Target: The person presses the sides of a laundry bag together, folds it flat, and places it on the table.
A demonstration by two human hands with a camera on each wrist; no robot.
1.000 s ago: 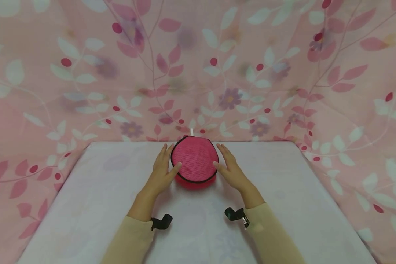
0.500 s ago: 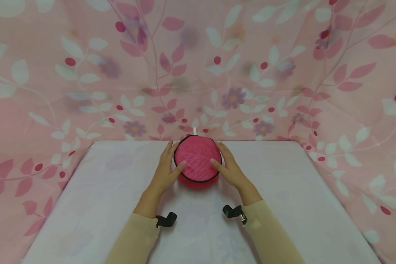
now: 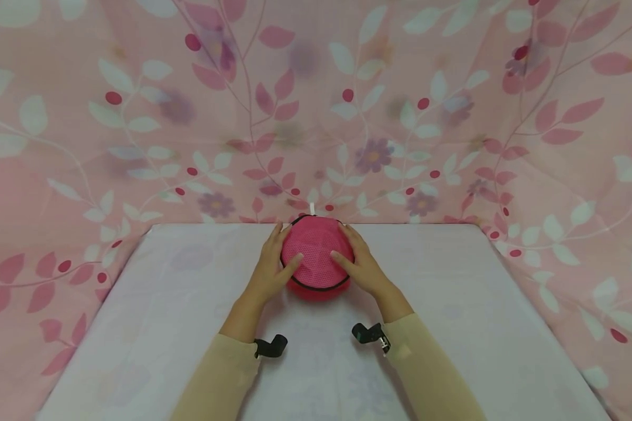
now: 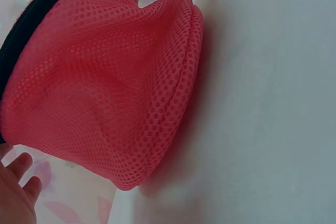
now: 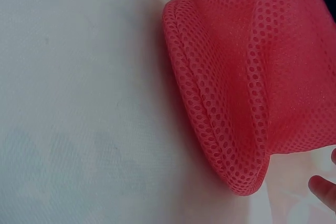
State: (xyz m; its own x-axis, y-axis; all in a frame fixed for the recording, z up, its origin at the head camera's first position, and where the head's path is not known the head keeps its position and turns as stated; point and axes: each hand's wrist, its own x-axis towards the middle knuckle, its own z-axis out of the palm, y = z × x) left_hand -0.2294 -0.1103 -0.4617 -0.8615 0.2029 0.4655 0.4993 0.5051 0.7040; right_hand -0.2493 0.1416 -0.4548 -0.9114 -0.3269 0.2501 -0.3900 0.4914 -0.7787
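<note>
A pink mesh laundry bag with a round top and black-edged rim stands at the far middle of the table, a small white tab sticking up behind it. My left hand holds its left side, thumb over the top and fingers along the rim. On the right, my right hand grips in the same way, thumb on the mesh. Both wrist views show the bag's creased mesh side and seamed base close up: bag, bag. Fingertips show at the left view's edge; most finger contact is hidden.
The bag's base touches a pale cloth-covered table. Directly behind the far table edge hangs a pink floral curtain, continuing down both sides. Small black wrist cameras stick out inward from both sleeves.
Both hands have closed in from beside the bag onto its rim, thumbs sliding further over the top. The whole scene has shifted slightly right in view. The bag stays on the table.
</note>
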